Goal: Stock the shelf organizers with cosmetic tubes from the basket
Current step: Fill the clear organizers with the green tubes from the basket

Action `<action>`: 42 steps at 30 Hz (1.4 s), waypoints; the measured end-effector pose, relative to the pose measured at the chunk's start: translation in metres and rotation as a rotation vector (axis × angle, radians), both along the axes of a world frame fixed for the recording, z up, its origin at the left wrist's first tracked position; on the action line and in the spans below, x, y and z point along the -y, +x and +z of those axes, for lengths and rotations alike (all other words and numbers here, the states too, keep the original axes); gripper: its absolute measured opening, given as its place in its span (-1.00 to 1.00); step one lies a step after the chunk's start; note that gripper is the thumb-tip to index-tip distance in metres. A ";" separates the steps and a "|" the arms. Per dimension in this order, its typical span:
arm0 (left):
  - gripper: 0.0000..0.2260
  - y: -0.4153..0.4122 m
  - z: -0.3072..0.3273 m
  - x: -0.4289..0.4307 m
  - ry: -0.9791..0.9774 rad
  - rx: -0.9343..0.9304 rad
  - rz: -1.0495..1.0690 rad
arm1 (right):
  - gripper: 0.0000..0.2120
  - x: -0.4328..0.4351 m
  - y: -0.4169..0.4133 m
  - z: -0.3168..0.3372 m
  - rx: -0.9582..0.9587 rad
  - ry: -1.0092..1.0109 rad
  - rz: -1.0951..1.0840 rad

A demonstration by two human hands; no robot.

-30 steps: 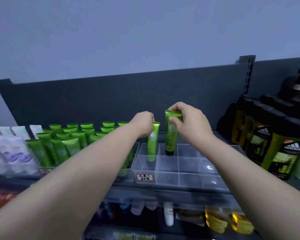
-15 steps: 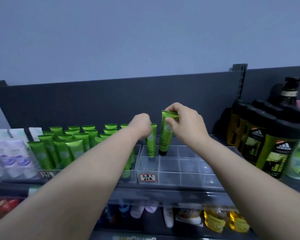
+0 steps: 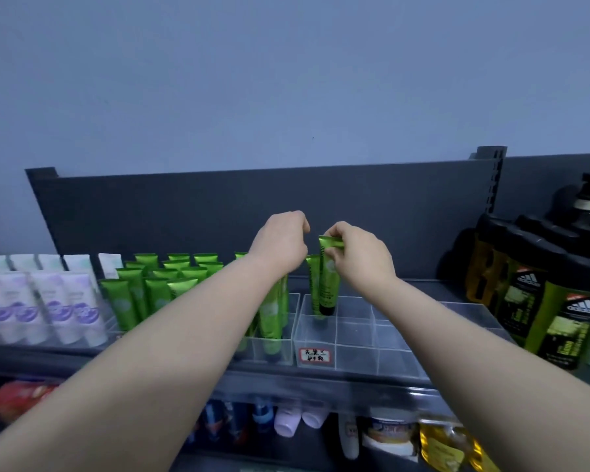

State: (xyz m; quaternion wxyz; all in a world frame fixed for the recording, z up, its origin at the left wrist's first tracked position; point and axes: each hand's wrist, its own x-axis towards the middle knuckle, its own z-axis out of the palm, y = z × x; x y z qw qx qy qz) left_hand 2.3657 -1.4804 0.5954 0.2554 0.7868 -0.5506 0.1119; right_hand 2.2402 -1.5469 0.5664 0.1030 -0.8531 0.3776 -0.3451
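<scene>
The right hand [image 3: 358, 258] pinches the flat crimped top of a green tube [image 3: 328, 284] between thumb and fingertips. It holds the tube upright, black cap down, at the back left corner of the clear organizer [image 3: 358, 361]. The cap sits about level with the organizer's back rim, and it cannot be told whether it touches the floor of the compartment. A second tube [image 3: 312, 284] stands just beside and behind it on the left, in that same corner and reaching lower. The left hand [image 3: 280, 247] is curled with its knuckles toward the camera, its fingers right at the top of this second tube. Whether they grip the tube or only hover beside it cannot be told. The two hands are close together but not touching. The organizer's other compartments show only clear dividers, and a red-bordered label [image 3: 315, 354] with handwriting is stuck on its front left wall. To the left, partly behind the left forearm, rows of green tubes [image 3: 171, 284] stand upright, cap down, in a neighbouring organizer. Further left stand white tubes [image 3: 48, 308] with purple print. Dark bottles [image 3: 559, 301] with green labels stand at the right end of the shelf [image 3: 321, 379]. More products show dimly on the level below.
</scene>
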 end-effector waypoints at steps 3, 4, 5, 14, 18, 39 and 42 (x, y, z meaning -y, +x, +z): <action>-0.73 0.006 -0.003 -0.018 0.017 0.047 -0.004 | -0.85 -0.002 0.010 -0.011 -0.052 -0.004 0.018; -0.74 0.008 -0.005 -0.023 0.013 0.057 -0.007 | -0.85 -0.002 0.013 -0.015 -0.065 0.000 0.022; -0.76 0.010 -0.008 -0.027 0.005 0.065 -0.010 | -0.85 -0.001 0.015 -0.018 -0.080 0.007 0.025; -0.73 0.010 -0.011 -0.047 -0.087 0.074 -0.006 | -0.77 0.006 0.024 -0.034 -0.197 0.041 -0.014; -0.71 0.009 -0.010 -0.051 -0.093 0.071 -0.021 | -0.73 -0.001 0.019 -0.028 -0.193 0.044 -0.014; -0.78 -0.089 -0.084 -0.137 0.127 0.249 -0.044 | -0.68 -0.102 -0.118 -0.088 -0.401 -0.173 0.012; -0.76 -0.114 -0.118 -0.157 0.259 0.231 0.002 | -0.68 -0.116 -0.150 -0.117 -0.459 -0.119 0.078</action>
